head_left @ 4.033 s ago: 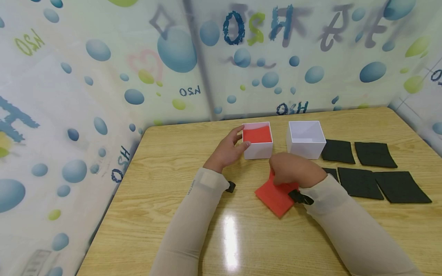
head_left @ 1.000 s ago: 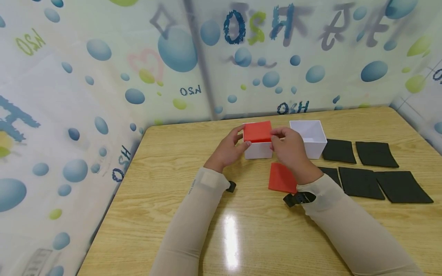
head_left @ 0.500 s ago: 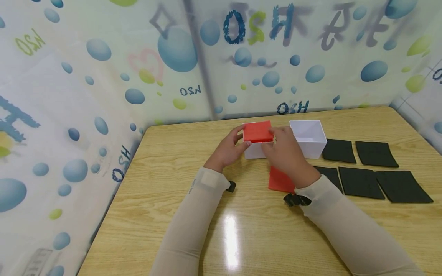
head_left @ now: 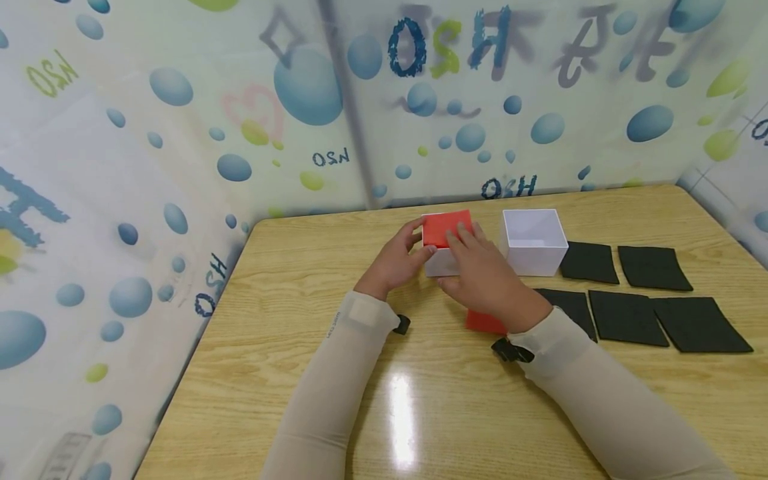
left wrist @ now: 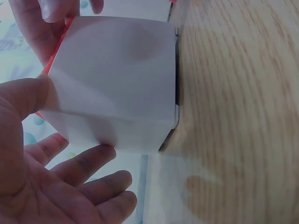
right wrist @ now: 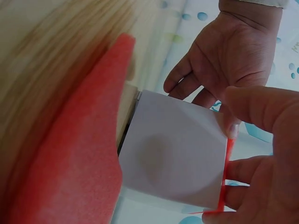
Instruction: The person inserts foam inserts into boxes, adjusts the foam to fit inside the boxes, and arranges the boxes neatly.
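A white box [head_left: 442,264] stands near the back of the table, with a red felt square [head_left: 439,227] lying over its opening, slightly above the rim. My left hand [head_left: 396,260] holds the box at its left side, thumb at the front top edge and fingers against the side wall [left wrist: 107,133]. My right hand [head_left: 489,279] lies with extended fingertips on the red square's right part; in the right wrist view its fingers [right wrist: 245,170] touch the red edge. Another red felt piece [head_left: 483,322] lies on the table, partly hidden under my right hand.
A second white box [head_left: 534,260], its inside bare, stands just right of the first. Several black squares [head_left: 627,319] lie flat in two rows on the right of the wooden table [head_left: 270,347]. A patterned curtain [head_left: 372,133] hangs behind the table.
My right hand brought a red square from the table onto the left box, let go of it, and now lays straighter fingers on top. My left hand stays at the box.
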`<action>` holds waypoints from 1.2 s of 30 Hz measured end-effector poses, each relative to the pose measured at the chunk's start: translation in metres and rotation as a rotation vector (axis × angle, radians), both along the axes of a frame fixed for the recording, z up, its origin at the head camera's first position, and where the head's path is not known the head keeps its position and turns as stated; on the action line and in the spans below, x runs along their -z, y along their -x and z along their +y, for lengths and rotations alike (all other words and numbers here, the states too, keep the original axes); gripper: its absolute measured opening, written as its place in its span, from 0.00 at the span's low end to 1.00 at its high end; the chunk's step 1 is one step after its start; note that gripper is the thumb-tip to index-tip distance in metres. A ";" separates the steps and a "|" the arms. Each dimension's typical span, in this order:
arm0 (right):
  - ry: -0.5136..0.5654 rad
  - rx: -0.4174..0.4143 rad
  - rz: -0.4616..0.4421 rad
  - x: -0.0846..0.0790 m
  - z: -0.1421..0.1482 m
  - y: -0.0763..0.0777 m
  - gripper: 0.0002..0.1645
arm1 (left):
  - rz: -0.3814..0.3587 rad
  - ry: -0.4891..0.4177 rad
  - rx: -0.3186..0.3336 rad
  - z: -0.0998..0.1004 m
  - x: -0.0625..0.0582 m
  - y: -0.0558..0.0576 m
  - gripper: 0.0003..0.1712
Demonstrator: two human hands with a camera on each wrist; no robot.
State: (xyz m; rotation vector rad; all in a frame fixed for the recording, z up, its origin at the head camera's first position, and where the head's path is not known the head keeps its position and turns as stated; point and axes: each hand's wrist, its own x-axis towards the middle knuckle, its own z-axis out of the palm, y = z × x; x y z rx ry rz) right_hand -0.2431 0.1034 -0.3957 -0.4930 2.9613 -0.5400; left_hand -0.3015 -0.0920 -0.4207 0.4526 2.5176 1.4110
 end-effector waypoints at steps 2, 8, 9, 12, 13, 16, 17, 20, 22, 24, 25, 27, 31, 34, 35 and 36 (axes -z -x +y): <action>-0.004 -0.007 0.003 0.001 0.000 0.000 0.57 | 0.001 0.000 0.000 0.000 0.000 0.000 0.40; -0.030 -0.021 -0.003 0.003 0.001 0.000 0.57 | -0.009 0.003 -0.004 0.000 0.000 0.000 0.39; -0.036 -0.023 -0.006 0.003 0.001 0.000 0.57 | -0.010 0.004 -0.005 0.000 0.000 0.000 0.39; -0.046 -0.026 -0.012 0.002 0.001 0.000 0.57 | -0.014 0.007 -0.008 0.000 0.000 0.000 0.39; -0.044 -0.026 -0.013 0.002 0.001 -0.001 0.57 | -0.015 0.008 -0.009 0.000 0.000 0.000 0.39; -0.041 -0.028 -0.006 0.002 0.001 -0.001 0.57 | -0.011 0.012 -0.011 0.000 0.001 0.000 0.39; -0.045 -0.029 -0.002 0.003 0.001 -0.001 0.57 | -0.010 0.013 -0.012 0.000 0.001 0.000 0.39; -0.055 -0.036 0.016 0.003 0.000 -0.001 0.57 | -0.003 0.014 -0.009 0.000 0.001 0.001 0.40; -0.059 -0.041 0.024 0.003 0.000 -0.002 0.57 | -0.002 0.014 -0.006 0.000 0.001 0.001 0.40; -0.060 -0.045 0.031 0.003 0.001 -0.001 0.57 | -0.003 0.012 -0.004 0.001 0.000 0.001 0.40; -0.063 -0.048 0.035 0.004 0.001 -0.001 0.57 | -0.004 0.011 -0.004 0.001 0.000 0.001 0.40; -0.068 -0.056 0.041 0.005 0.001 -0.001 0.57 | -0.007 0.011 -0.008 0.001 0.000 0.001 0.40; -0.074 -0.074 0.048 0.006 0.001 0.000 0.57 | -0.015 0.010 -0.018 0.001 0.000 0.000 0.40; -0.070 -0.081 0.044 0.006 0.001 0.001 0.57 | -0.013 0.011 -0.019 0.001 0.000 0.000 0.40; -0.067 -0.082 0.042 0.006 0.002 0.001 0.57 | -0.009 0.012 -0.018 0.001 0.001 0.000 0.40; -0.066 -0.082 0.040 0.007 0.002 0.001 0.57 | -0.005 0.015 -0.017 0.001 0.001 0.001 0.40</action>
